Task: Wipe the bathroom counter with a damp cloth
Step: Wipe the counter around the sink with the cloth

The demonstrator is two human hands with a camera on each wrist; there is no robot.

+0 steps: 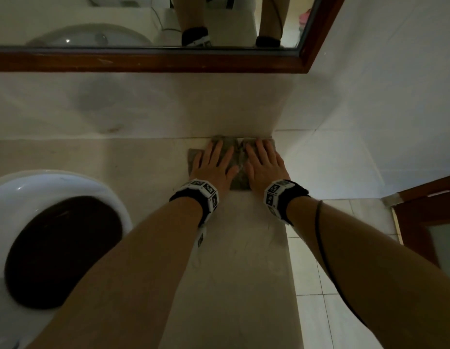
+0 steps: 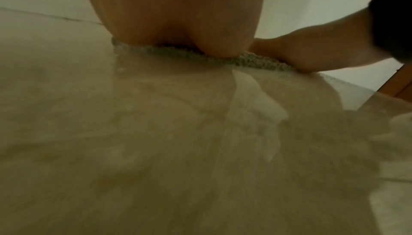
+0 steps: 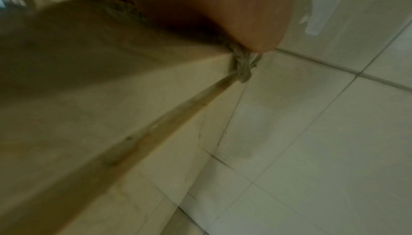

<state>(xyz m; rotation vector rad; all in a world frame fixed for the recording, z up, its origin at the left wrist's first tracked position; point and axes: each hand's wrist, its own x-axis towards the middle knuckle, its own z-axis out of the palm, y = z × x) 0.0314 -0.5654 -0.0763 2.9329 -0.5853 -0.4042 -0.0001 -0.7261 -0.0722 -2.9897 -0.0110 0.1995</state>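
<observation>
A grey-green cloth [image 1: 237, 172] lies flat on the beige counter [image 1: 231, 260], at its far right corner against the back wall. My left hand [image 1: 213, 162] presses its left half with straight, spread fingers. Beside it my right hand [image 1: 263, 162] lies flat on the right half. In the left wrist view the heel of my left hand [image 2: 178, 18] sits on the cloth's [image 2: 256, 62] near edge, with the counter [image 2: 156, 150] wet and shiny in front. In the right wrist view a corner of the cloth [image 3: 243, 66] hangs over the counter's right edge under my right hand [image 3: 223, 9].
A white basin [image 1: 67, 187] with a dark bowl sits on the counter at the left. A wood-framed mirror [image 1: 148, 60] hangs on the back wall. The counter ends just right of the cloth, with tiled floor [image 1: 317, 285] below and a wooden door [image 1: 425, 205] further right.
</observation>
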